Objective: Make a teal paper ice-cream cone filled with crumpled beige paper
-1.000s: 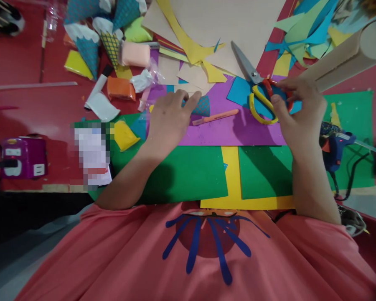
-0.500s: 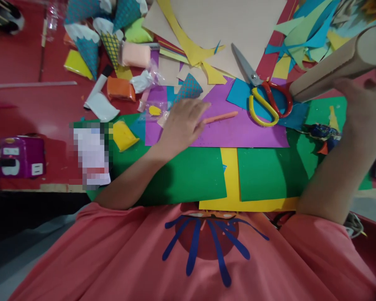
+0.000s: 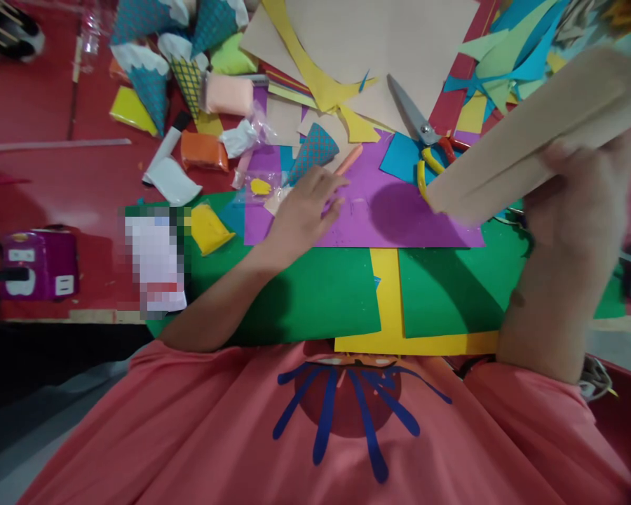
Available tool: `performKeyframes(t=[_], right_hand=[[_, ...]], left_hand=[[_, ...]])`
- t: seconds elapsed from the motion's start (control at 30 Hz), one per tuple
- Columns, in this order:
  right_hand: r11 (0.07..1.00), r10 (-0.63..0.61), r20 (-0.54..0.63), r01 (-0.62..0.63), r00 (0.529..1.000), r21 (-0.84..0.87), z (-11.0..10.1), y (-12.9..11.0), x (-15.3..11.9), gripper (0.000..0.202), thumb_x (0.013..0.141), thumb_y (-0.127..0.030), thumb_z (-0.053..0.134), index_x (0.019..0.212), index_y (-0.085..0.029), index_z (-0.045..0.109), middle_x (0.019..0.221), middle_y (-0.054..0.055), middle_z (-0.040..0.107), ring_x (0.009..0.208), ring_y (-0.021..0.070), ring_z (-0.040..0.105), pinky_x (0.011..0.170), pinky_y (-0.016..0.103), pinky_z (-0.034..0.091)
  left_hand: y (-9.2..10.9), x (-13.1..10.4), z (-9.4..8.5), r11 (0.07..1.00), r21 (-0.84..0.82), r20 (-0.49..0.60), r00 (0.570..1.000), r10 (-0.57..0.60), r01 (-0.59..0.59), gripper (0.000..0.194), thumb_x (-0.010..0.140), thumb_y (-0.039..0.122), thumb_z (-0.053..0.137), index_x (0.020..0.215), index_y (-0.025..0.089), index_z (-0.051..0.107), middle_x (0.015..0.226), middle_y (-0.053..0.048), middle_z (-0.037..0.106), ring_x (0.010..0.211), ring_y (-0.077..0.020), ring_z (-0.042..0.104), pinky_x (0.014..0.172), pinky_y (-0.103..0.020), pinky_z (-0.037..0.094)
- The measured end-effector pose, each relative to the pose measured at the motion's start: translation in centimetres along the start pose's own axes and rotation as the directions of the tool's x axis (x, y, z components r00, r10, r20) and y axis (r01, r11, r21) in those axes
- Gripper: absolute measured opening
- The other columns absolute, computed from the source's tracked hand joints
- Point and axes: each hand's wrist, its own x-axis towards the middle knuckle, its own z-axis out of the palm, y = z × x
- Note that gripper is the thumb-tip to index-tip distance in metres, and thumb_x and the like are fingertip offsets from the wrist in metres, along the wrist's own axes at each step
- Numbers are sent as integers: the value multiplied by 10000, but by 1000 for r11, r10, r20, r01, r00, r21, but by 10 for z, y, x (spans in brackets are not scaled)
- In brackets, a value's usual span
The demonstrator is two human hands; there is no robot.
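Note:
My left hand (image 3: 306,209) rests over the purple sheet (image 3: 399,221) with its fingers curled. A coral stick, like a pen (image 3: 351,158), sticks out past those fingers, which seem to hold it; its other end is hidden. Just beyond the knuckles lies a small blue checked paper cone (image 3: 315,149). My right hand (image 3: 578,186) is wrapped around a long beige cardboard tube (image 3: 526,137), slightly blurred and tilted above the table. The tube's near end covers part of the red-and-yellow-handled scissors (image 3: 410,109).
Several checked cones (image 3: 150,81) with white tops and packets of coloured clay (image 3: 204,151) lie at the back left. Paper scraps (image 3: 505,59) heap at the back right. Green sheets (image 3: 320,287) line the front edge. A pixelated phone (image 3: 155,263) and purple power socket (image 3: 39,263) are left.
My right hand has lifted the cardboard tube and brought it left, over the scissors' handles. The coral stick has swung from pointing right to pointing away from me.

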Motion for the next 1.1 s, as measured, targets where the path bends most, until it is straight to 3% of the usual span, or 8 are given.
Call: performKeyframes(t=[0.07,0.13,0.27,0.4,0.6,0.77,0.97,1.1], right_hand=[[982,142,64,-149,988,116,29,-1,-15,472,530,-411,838,938,-273,644,1054,48,685,1281,327,559,1031,451,501],[932,297,210,-330,932,149,53,4,-26,512,523,-406,845,968,-272,630,1047,36,712,1190,331,623,986,507,533],[942,297,294,-329,908,64,77,23,-39,603,580,-503,830,1078,-254,600,1164,53,699,1141,324,643,947,535,558],[940,278,364,-330,889,88,85,32,-45,644,612,-602,817,1105,-251,596,1186,70,691,1167,323,635,945,500,569],[808,387,495,-545,778,224,87,26,-49,659,577,-639,806,1091,-267,628,1129,53,728,1124,317,665,943,486,580],[758,445,484,-605,753,243,81,27,-42,673,567,-763,709,1027,-274,663,997,53,751,1089,331,683,874,510,594],[763,483,369,-589,794,268,74,38,-36,637,571,-818,618,917,-285,647,938,42,754,1089,331,686,875,517,587],[821,469,265,-527,842,221,72,41,-34,596,594,-779,584,949,-302,621,1022,33,750,1171,323,648,918,514,562]], left_hand=[[12,-4,2,984,-176,6,1000,14,-13,286,1020,370,422,1202,203,565,1127,-81,667,1067,-194,645,895,-346,553],[23,-8,7,910,-413,20,999,-25,31,411,1016,500,399,1252,195,540,1211,-103,658,1138,-196,638,943,-345,546],[35,-12,13,657,-733,122,984,-126,175,737,848,753,516,1352,218,468,1274,-123,656,1127,-230,672,880,-327,576],[33,-8,11,510,-801,216,945,-244,314,750,729,776,647,1215,209,583,1217,-121,703,1101,-274,687,848,-368,589],[18,-3,19,327,-834,253,834,-490,445,567,620,739,763,872,236,691,982,-64,774,924,-273,713,806,-462,613],[13,-4,24,364,-816,216,821,-528,449,543,714,701,708,922,200,690,1011,-91,761,970,-285,721,829,-454,611],[2,-5,26,531,-757,41,839,-542,380,532,871,678,535,1066,195,643,1009,-81,721,1028,-272,705,827,-414,597],[-2,-5,28,542,-756,9,834,-551,366,538,907,683,460,1058,198,639,946,-63,697,946,-252,713,772,-389,592]])
